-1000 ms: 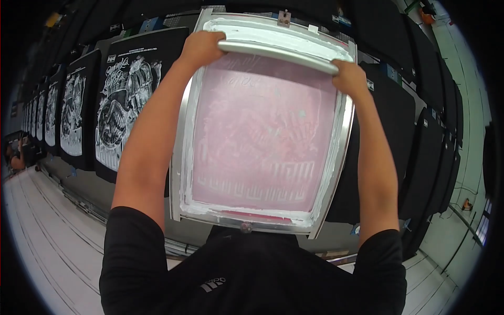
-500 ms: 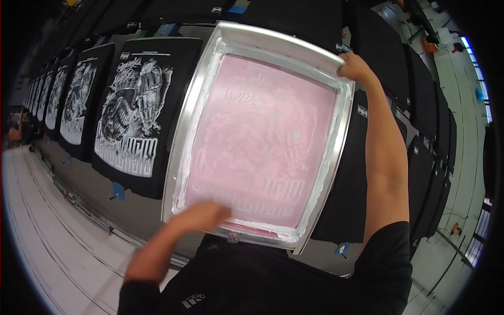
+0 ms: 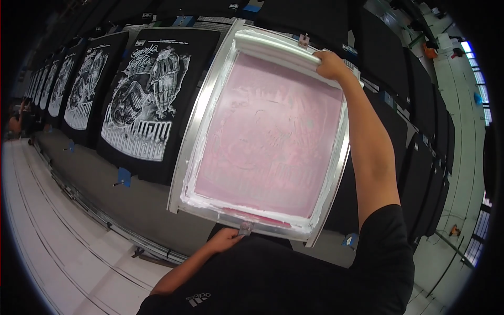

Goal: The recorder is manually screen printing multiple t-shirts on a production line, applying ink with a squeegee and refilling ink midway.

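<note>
Aluminium-framed pink print screen (image 3: 270,144) lies before the torso, left hand (image 3: 223,240) gripping its near-edge clamp (image 3: 245,228), right hand (image 3: 332,66) wrapped on the squeegee (image 3: 283,51); leftward shirts (image 3: 149,97) printed, rightward black shirts (image 3: 344,194) apparently unprinted.

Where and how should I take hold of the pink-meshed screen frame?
Likely best: the screen frame by its long side rails, coming from outside, left and right. Their outer edges look bare, while white paste coats the inner border. The ends are busier: the right grip is at the far end, the left grip at the clamp on the near edge.
</note>
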Available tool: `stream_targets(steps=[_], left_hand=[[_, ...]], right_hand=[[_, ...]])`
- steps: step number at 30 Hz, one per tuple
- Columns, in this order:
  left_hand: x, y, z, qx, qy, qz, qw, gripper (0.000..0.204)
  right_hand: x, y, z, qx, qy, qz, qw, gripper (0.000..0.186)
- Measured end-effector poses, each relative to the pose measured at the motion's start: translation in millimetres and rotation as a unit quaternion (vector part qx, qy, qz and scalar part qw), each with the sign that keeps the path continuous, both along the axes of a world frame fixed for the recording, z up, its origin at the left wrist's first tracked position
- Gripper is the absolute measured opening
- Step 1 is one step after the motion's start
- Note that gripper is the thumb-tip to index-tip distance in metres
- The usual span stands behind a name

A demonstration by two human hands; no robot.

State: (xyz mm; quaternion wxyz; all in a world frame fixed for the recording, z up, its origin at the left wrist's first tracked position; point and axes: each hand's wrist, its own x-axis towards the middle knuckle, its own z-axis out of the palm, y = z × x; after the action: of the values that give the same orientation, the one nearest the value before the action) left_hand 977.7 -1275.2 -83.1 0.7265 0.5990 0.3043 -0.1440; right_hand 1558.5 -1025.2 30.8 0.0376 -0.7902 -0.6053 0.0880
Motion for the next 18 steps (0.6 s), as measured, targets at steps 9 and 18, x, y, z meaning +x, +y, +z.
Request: stream_targets(steps=[9,18], left_hand=[[16.1,18.5,10.8,-0.057,-0.033,0.002,0.998,0.031],[23.3,35.3,28.7,0.034,0.017,-0.148,0.988,0.03]], right_hand=[[-262.7,-233.8,25.5,-0.099,0.091,-0.028,0.991,0.036],[-341.3,-324.4,43.5,-0.031,0.138,-0.031,0.989,0.033]])
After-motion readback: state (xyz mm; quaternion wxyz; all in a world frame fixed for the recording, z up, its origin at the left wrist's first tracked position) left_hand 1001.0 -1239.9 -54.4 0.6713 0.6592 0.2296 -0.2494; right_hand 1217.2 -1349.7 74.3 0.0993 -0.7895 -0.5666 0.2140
